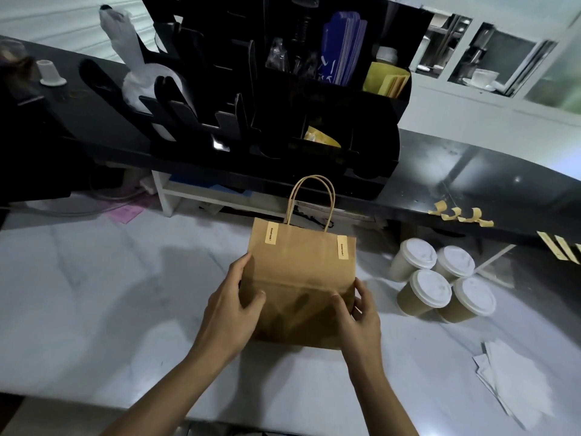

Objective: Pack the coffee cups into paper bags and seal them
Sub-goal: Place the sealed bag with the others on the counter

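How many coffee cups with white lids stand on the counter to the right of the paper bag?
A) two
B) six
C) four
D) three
C: four lidded coffee cups stand in a tight cluster on the counter, to the right of the paper bag that the left hand and the right hand hold.

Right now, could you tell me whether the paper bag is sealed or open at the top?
Sealed: the paper bag stands upright with two sticker strips folded over its closed top edge.
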`<control>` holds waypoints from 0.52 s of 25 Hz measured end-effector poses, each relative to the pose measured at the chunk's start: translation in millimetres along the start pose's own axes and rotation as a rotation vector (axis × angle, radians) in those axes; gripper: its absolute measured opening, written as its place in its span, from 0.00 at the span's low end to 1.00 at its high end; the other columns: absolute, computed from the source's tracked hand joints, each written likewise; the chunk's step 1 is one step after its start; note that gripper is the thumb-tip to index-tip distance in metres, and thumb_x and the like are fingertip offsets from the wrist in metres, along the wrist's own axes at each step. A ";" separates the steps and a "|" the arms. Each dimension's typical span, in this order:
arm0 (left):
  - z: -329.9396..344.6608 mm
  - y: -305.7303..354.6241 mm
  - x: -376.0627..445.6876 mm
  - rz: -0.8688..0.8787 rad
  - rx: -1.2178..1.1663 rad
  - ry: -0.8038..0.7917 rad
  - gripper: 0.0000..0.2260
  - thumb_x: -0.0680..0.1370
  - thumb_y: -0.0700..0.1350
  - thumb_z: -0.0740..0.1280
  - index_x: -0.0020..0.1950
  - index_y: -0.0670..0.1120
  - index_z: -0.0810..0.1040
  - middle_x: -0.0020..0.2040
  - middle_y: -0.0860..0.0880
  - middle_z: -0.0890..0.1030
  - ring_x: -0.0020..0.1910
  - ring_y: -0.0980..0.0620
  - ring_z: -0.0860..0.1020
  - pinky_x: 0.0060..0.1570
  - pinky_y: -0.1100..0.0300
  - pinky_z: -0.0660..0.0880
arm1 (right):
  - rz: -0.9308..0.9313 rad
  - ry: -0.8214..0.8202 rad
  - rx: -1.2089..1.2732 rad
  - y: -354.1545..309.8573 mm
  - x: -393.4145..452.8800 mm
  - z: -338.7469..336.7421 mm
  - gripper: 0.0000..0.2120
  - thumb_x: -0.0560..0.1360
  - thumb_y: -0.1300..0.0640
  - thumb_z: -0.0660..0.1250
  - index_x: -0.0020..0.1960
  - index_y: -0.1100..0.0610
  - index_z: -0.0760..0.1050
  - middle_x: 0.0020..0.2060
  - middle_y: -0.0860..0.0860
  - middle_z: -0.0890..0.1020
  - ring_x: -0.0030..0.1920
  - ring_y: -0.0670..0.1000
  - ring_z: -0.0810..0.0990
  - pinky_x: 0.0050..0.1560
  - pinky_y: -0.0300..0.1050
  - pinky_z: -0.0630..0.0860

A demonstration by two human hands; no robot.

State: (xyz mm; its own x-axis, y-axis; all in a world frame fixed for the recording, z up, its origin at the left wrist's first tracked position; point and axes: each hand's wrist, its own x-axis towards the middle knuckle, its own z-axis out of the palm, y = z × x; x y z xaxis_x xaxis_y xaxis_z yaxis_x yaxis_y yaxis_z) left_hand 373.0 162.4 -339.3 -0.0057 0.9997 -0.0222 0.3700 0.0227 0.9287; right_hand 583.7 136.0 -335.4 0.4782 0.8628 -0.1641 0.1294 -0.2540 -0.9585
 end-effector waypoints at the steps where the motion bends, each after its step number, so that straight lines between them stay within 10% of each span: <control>1: 1.4 0.2 0.5 -0.002 0.002 -0.011 0.29 0.80 0.48 0.68 0.77 0.64 0.59 0.75 0.55 0.70 0.73 0.51 0.69 0.68 0.47 0.74 | -0.002 0.004 0.007 -0.8 -1.4 -1.1 0.29 0.77 0.48 0.72 0.76 0.42 0.68 0.72 0.50 0.74 0.68 0.52 0.75 0.68 0.59 0.75; 13: 35.0 16.5 9.5 0.119 0.017 -0.114 0.32 0.79 0.47 0.70 0.76 0.66 0.58 0.70 0.66 0.64 0.69 0.63 0.63 0.66 0.59 0.67 | -0.009 0.181 0.041 -3.5 -17.7 -40.1 0.25 0.77 0.50 0.73 0.72 0.44 0.72 0.65 0.46 0.80 0.65 0.46 0.77 0.67 0.53 0.77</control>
State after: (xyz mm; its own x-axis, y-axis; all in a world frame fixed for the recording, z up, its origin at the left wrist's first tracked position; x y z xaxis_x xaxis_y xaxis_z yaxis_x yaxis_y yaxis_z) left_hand 411.6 172.2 -337.2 0.1439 0.9886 0.0453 0.3773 -0.0971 0.9210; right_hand 609.7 104.1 -319.8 0.6264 0.7711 -0.1145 0.1009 -0.2258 -0.9689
